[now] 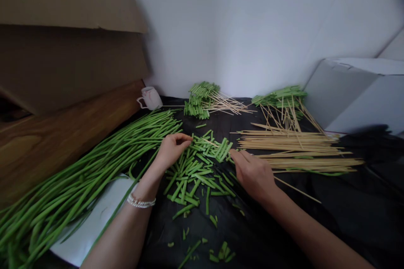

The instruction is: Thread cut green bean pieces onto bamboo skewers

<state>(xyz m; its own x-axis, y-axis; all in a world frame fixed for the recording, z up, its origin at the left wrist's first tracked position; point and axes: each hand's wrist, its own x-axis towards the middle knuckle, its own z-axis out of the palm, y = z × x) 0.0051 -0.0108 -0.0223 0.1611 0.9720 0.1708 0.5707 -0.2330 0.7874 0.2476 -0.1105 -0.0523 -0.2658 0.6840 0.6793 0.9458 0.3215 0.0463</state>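
My right hand (pixel 252 172) is closed on a thin wooden skewer (pixel 208 141), whose bare tip points left. Several short green bean pieces (pixel 223 149) sit side by side on the skewer, close to my fingers. To the left, my left hand (pixel 174 148) is pinched at the edge of the pile, thumb against fingers; what lies between the fingertips is too small to make out. Below and between both hands spreads a loose pile of cut green bean pieces (pixel 197 176). Long uncut green beans (pixel 104 168) lie beside my left forearm, partly over a white board (pixel 94 214).
Bare skewers (pixel 293 141) lie in rows at right. Filled bean skewers (pixel 202 96) are stacked at the back, with another stack (pixel 284 96) beside a white box (pixel 353 92). A white mug (pixel 151 98) and a cardboard box (pixel 69 50) stand left. Black sheeting (pixel 252 235) covers the table.
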